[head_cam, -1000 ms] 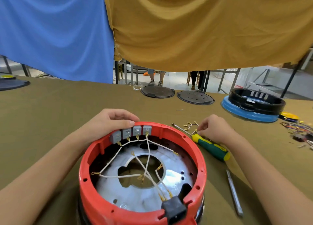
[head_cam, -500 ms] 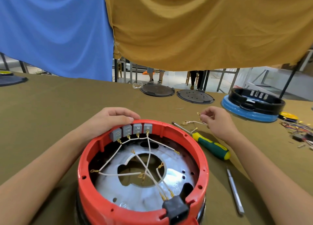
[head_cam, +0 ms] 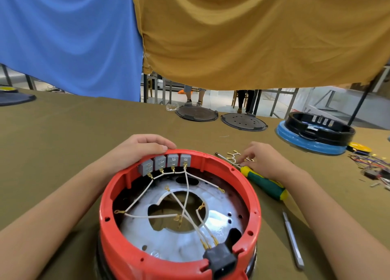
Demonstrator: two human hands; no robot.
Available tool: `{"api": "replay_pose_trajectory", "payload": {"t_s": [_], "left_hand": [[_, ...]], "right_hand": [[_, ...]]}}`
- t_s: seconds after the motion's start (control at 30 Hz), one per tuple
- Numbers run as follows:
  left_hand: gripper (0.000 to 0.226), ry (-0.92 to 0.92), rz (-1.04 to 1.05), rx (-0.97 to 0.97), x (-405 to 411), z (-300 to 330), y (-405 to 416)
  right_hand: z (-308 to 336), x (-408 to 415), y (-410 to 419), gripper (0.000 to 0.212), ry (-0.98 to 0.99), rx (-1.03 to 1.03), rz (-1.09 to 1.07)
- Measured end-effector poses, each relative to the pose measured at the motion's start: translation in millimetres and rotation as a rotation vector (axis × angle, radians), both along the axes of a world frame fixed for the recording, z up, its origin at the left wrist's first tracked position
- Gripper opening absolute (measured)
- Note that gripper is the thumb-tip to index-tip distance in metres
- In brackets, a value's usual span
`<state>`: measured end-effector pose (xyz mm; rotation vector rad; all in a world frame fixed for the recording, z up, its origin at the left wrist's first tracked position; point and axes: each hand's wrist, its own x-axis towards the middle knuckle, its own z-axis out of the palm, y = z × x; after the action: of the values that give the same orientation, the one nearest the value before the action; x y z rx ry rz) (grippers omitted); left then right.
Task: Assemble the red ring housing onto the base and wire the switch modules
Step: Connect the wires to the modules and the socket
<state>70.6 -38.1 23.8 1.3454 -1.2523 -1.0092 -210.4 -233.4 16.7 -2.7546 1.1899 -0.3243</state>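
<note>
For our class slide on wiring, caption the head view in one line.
Left hand steadies the red ring housing by its grey switch modules; right hand reaches the loose white jumper wires beside a screwdriver.

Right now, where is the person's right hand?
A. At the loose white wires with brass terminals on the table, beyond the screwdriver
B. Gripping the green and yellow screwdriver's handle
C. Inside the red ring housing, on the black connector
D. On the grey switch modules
A: the right hand has its fingers at the loose wires lying on the table, beside the screwdriver, which lies ungripped.
</note>
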Motion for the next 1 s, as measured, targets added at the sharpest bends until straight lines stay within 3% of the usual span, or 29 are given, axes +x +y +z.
{"api": "replay_pose_trajectory", "payload": {"t_s": [0.1,0.2,0.33,0.4,0.7,0.87,1.0], "left_hand": [[0.027,0.010,0.001,0.001,-2,1,1],[0.029,0.017,0.013,0.003,-4,3,1],[0.020,0.014,0.021,0.000,-4,3,2],[0.019,0.001,0.023,-0.003,-5,4,3],[0.018,-0.209,0.067,-0.098,-7,7,7],[0.012,-0.440,0.118,-0.253,-7,19,12],[0.011,-0.458,0.011,-0.389,-14,30,19]], "right_hand": [[-1,3,-1,0.006,-0.043,-0.030,0.019],[-1,3,3,0.007,-0.346,0.049,-0.017],[16,12,26,0.005,-0.886,0.560,0.079],[26,22,42,0.006,-1.015,0.755,0.164],[44,43,88,0.016,-1.044,1.009,0.362],[45,48,102,0.018,-0.983,1.023,0.391],[48,50,110,0.013,-1.018,1.072,0.441]]}}
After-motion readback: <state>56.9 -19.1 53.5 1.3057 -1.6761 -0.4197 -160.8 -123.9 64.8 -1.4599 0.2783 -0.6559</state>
